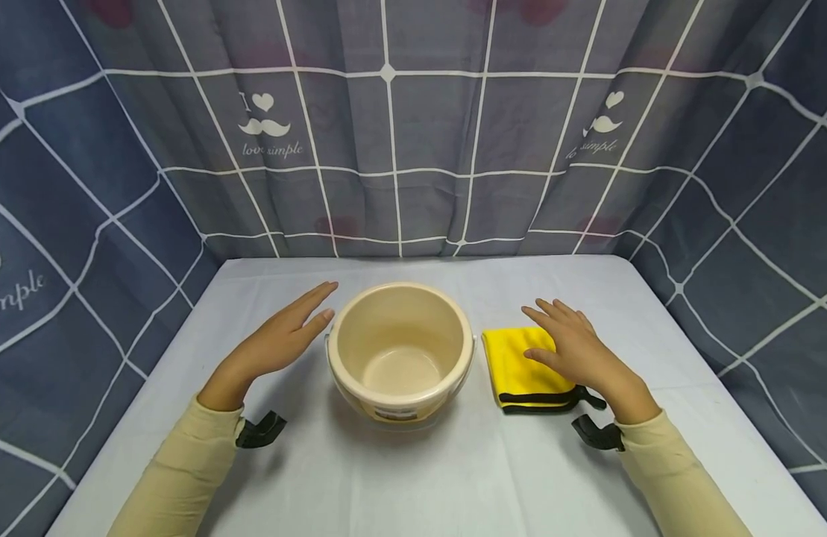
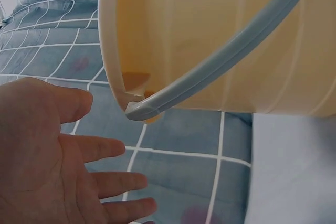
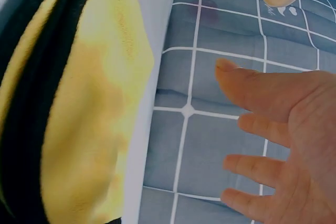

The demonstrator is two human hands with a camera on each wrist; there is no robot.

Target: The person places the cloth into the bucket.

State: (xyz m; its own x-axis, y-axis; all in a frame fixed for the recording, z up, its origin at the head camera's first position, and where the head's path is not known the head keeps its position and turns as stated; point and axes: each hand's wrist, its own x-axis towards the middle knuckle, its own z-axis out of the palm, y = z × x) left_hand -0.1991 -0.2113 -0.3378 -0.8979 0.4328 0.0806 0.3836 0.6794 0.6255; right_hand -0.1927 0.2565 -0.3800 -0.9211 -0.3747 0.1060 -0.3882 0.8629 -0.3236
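A cream plastic bucket (image 1: 401, 399) stands upright in the middle of the table, its inside bare. In the left wrist view its grey handle (image 2: 226, 59) hangs down along the outer wall. My left hand (image 1: 279, 343) is held just left of the rim, fingers extended, apart from the bucket and holding nothing. To the bucket's right lies a folded yellow cloth (image 1: 514, 365) with black edging and a black loop. Above that cloth hovers my right hand (image 1: 570, 347), fingers spread and holding nothing, hiding part of it in the head view.
A white cloth covers the table (image 1: 413, 492). Grey-blue checked curtains (image 1: 426, 149) hang behind it and along both sides. Black straps (image 1: 260, 430) sit at both wrists over cream sleeves.
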